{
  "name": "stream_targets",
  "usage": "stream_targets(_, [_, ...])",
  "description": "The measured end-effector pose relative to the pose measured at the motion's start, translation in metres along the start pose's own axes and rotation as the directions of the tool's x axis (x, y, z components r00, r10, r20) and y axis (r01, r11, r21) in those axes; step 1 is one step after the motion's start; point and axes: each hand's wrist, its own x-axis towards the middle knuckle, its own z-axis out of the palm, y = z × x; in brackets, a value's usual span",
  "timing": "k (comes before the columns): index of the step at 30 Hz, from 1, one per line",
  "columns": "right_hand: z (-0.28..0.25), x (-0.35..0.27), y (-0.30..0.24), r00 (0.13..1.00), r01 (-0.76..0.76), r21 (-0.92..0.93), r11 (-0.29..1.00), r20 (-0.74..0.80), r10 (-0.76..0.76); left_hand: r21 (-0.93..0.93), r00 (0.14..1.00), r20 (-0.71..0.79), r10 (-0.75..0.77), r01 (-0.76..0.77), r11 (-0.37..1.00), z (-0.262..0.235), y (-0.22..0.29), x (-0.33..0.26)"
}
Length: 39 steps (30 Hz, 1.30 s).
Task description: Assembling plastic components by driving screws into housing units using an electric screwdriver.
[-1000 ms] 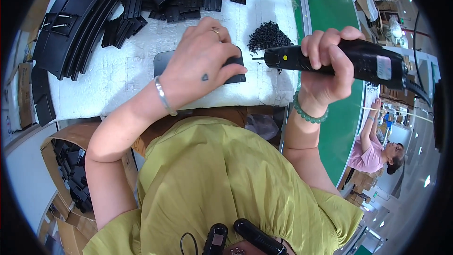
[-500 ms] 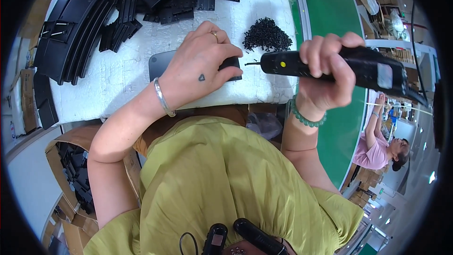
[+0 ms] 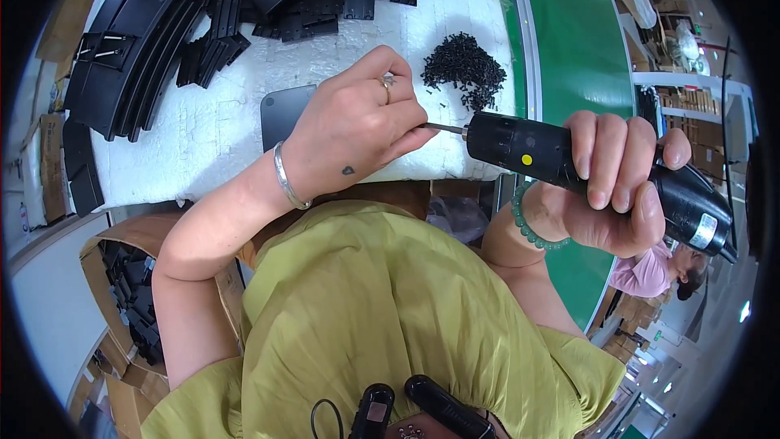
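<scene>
My right hand (image 3: 611, 187) grips a black electric screwdriver (image 3: 585, 164) held level, its metal bit pointing left. My left hand (image 3: 357, 128) has its fingertips pinched at the tip of that bit; whether a screw sits between them is hidden. Under the left hand lies a flat black plastic plate (image 3: 284, 114) on the white padded bench (image 3: 203, 146). A heap of small black screws (image 3: 463, 69) lies just beyond the bit, on the bench's right side.
Curved black plastic parts (image 3: 138, 57) and flat black pieces (image 3: 317, 8) crowd the bench's far side. A green conveyor belt (image 3: 569, 41) runs along the right. A cardboard box of black parts (image 3: 134, 309) stands at lower left. Another person in pink (image 3: 658, 270) sits at right.
Both hands rose off the plate toward the camera. The left hand left the plate and came to pinch the screwdriver's bit tip; the screwdriver moved up and closer.
</scene>
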Motion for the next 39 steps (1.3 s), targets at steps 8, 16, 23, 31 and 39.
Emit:
stream_targets(8, [0.016, 0.003, 0.0, 0.995, -0.042, -0.149, 0.988, 0.082, 0.055, 0.169, 0.994, 0.056, 0.098, -0.106, 0.98, -0.005, 0.003, 0.0])
stream_targets(16, [0.019, 0.002, 0.0, 0.998, -0.014, -0.163, 0.986, 0.052, 0.023, 0.13, 0.997, 0.061, 0.038, -0.046, 0.99, -0.008, 0.002, -0.002])
stream_targets(23, [0.024, 0.006, 0.002, 0.991, -0.052, -0.199, 0.979, 0.109, 0.075, 0.156, 0.994, 0.097, 0.051, -0.066, 0.986, -0.01, 0.001, -0.006])
stream_targets(31, [0.038, -0.001, 0.017, 0.992, -0.002, -0.213, 0.977, 0.125, 0.03, 0.334, 0.968, 0.225, 0.106, -0.179, 0.925, -0.022, 0.01, -0.009])
stream_targets(39, [0.036, -0.003, 0.042, 0.984, -0.126, -0.128, 0.984, 0.108, 0.14, 0.074, 0.961, 0.129, -0.244, 0.236, 0.969, -0.055, -0.023, -0.03])
